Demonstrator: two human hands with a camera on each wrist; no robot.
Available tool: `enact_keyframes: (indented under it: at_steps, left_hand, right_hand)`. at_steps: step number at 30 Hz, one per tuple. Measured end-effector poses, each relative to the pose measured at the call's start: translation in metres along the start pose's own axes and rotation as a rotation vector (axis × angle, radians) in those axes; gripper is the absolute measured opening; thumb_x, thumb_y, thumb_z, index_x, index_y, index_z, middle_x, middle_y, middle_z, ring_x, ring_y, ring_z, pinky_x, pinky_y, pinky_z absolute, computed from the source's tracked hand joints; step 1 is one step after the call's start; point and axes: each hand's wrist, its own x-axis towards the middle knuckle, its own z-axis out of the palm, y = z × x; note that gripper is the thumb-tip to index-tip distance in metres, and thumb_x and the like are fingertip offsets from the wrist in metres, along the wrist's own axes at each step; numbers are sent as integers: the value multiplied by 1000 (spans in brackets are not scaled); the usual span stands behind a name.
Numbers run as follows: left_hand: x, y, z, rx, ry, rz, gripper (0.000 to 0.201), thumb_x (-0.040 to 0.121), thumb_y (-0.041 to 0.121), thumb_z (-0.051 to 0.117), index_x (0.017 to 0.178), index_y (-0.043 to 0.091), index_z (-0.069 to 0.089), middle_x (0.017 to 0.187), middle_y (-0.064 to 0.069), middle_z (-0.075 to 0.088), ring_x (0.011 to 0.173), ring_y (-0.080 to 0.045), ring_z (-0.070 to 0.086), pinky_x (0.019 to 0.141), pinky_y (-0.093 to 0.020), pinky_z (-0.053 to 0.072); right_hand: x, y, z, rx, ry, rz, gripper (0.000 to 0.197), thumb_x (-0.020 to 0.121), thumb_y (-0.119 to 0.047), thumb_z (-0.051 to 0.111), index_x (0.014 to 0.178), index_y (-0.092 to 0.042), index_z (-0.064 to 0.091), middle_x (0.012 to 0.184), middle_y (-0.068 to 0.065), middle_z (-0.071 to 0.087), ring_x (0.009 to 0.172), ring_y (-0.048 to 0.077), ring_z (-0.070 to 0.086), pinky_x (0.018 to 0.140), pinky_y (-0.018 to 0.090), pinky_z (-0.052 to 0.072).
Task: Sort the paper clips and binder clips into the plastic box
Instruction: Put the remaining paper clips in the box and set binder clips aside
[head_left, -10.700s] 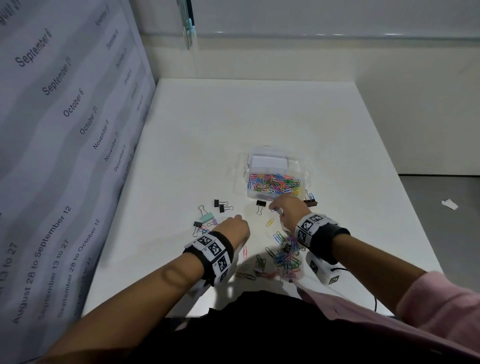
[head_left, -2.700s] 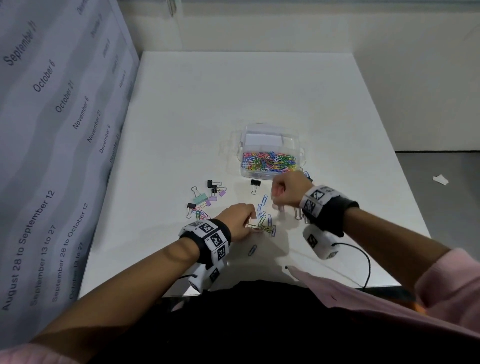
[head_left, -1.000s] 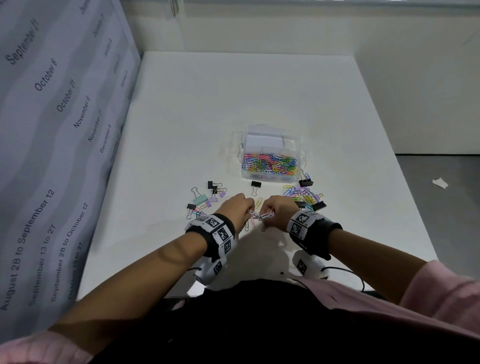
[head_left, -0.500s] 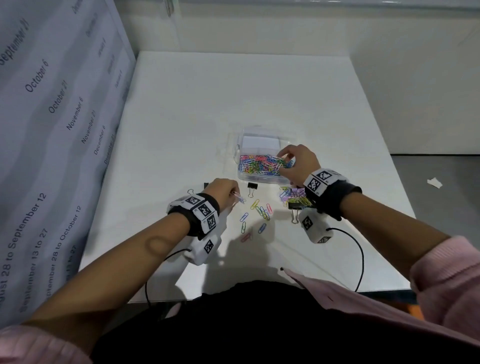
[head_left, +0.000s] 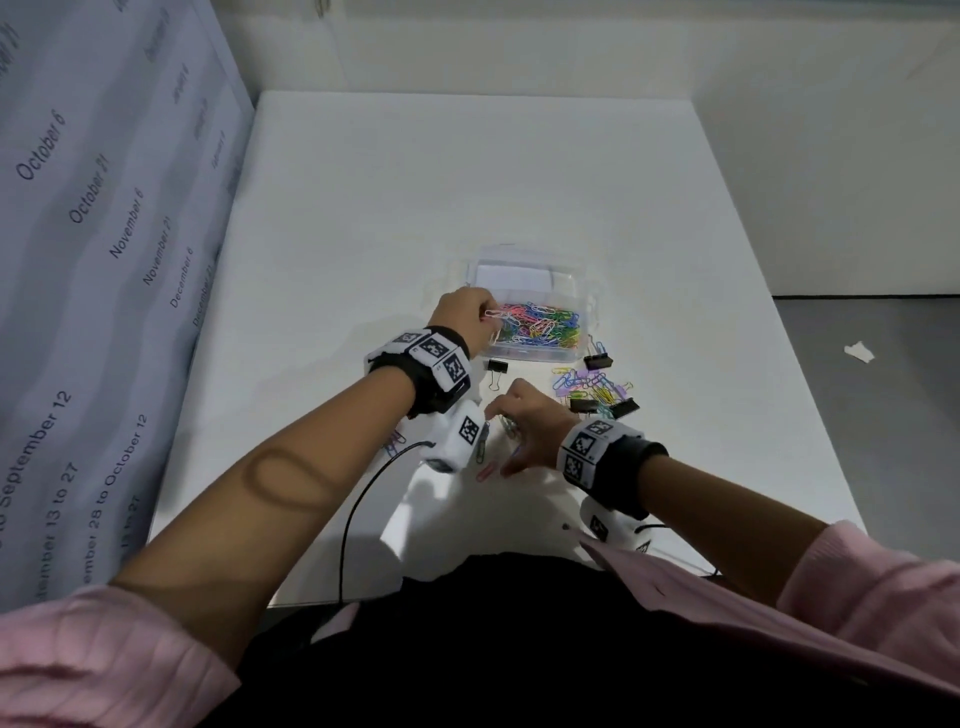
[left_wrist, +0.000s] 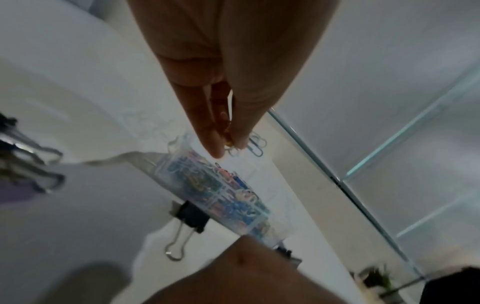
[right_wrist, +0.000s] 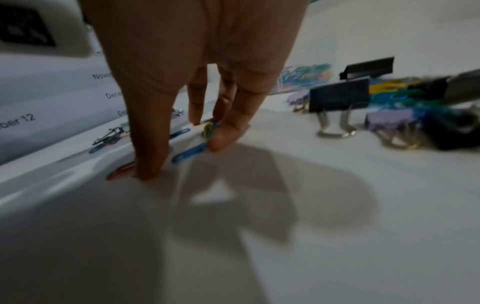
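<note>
Nearest the person, the right hand (head_left: 524, 423) is lowered to the white table (head_left: 467, 197), fingers spread downward among loose paper clips (right_wrist: 191, 153). Its thumb and a fingertip (right_wrist: 223, 135) pinch a small clip of blurred blue and yellow, and another finger presses the table just beside a pink clip (head_left: 487, 470). A blue clip lies touching the pinching fingertip.

To the right of this hand, close by, sits a mixed heap of coloured paper clips (head_left: 592, 387) with black binder clips (head_left: 623, 408) and lilac ones (right_wrist: 389, 119) among them. Just beyond the hand, one black binder clip (head_left: 497, 367) lies alone against the near wall of the plastic box.

Farther out, the left hand (head_left: 465, 317) is raised over the left end of the clear plastic box (head_left: 587, 306), its thumb and fingers closed on a few paper clips (left_wrist: 255, 144), which hang from the fingertips above the box. The near compartment of the box holds a bright pile of paper clips (head_left: 540, 327); the compartment behind it looks white.

Left of the left forearm, a few more clips (head_left: 395, 441) lie partly hidden. A printed sheet of dates (head_left: 104, 260) stands along the table's left edge.
</note>
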Motion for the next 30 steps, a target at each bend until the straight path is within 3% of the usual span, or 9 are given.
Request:
enact_keyframes:
  at_steps: [4, 8, 12, 15, 18, 20, 23, 27, 30]
  left_hand:
    - [3, 3, -1, -154, 7, -59, 22, 91, 2, 49, 106, 2, 65, 100, -17, 66, 80, -25, 64, 90, -36, 54]
    - [-1, -6, -3, -60, -111, -40, 34, 94, 1, 44, 126, 5, 56, 131, -15, 58, 120, -26, 55, 107, -30, 40]
    - [-12, -15, 0, -81, -117, 17, 40, 90, -3, 46, 127, 9, 55, 133, -9, 56, 121, -20, 54, 107, -27, 39]
    - [-27, -18, 1, -12, -82, 111, 28, 82, 3, 63, 108, 11, 66, 102, -2, 59, 92, -14, 54, 83, -22, 43]
    - [-45, -26, 5, 154, -248, 135, 35, 73, 20, 76, 105, 15, 63, 92, 3, 52, 81, -14, 50, 66, -23, 42]
    - [-55, -38, 14, 324, -371, 99, 58, 66, 35, 80, 117, 19, 55, 103, 1, 49, 90, -15, 52, 74, -25, 46]
    - [-64, -53, 27, 475, -436, 120, 86, 59, 43, 82, 131, 18, 41, 123, -6, 41, 110, -23, 47, 95, -37, 46]
    - [-68, -59, 36, 464, -401, 172, 95, 57, 43, 82, 136, 15, 36, 125, -10, 36, 115, -26, 40, 97, -39, 44]
    - [-69, -56, 41, 423, -404, 167, 92, 60, 36, 82, 136, 14, 36, 127, -11, 35, 116, -26, 39, 98, -38, 43]
  right_hand:
    - [0, 4, 2, 89, 75, -45, 29, 60, -7, 82, 87, -3, 71, 84, 15, 50, 77, 25, 50, 72, 24, 36]
    - [-2, 6, -1, 59, 118, -81, 9, 65, 3, 73, 74, 0, 72, 84, 24, 65, 76, 35, 62, 69, 24, 39]
    - [-2, 8, -4, 13, 106, -39, 14, 65, 1, 72, 78, -2, 73, 88, 21, 68, 82, 34, 63, 74, 30, 46]
    - [-2, 10, -12, -57, 38, 68, 19, 66, -9, 77, 83, -3, 72, 90, 15, 67, 86, 28, 59, 74, 25, 40]
    - [-4, 10, -20, -81, 33, 86, 11, 66, -7, 73, 75, -1, 69, 69, 1, 55, 74, 24, 52, 66, 22, 34]
    - [-3, 9, -29, -73, 61, 99, 6, 68, 1, 61, 70, 0, 67, 66, 2, 58, 69, 21, 50, 61, 24, 34]
    - [2, 6, -54, -1, 110, 196, 19, 70, 3, 49, 71, -5, 66, 72, 1, 64, 69, 16, 54, 54, 18, 41]
    - [13, 4, -84, 95, 335, 185, 19, 72, 5, 49, 73, -9, 62, 71, -1, 57, 65, 13, 52, 54, 13, 39]
    - [17, 9, -100, 95, 457, 191, 20, 74, 1, 55, 89, -7, 64, 85, 1, 57, 76, 16, 51, 70, 24, 44]
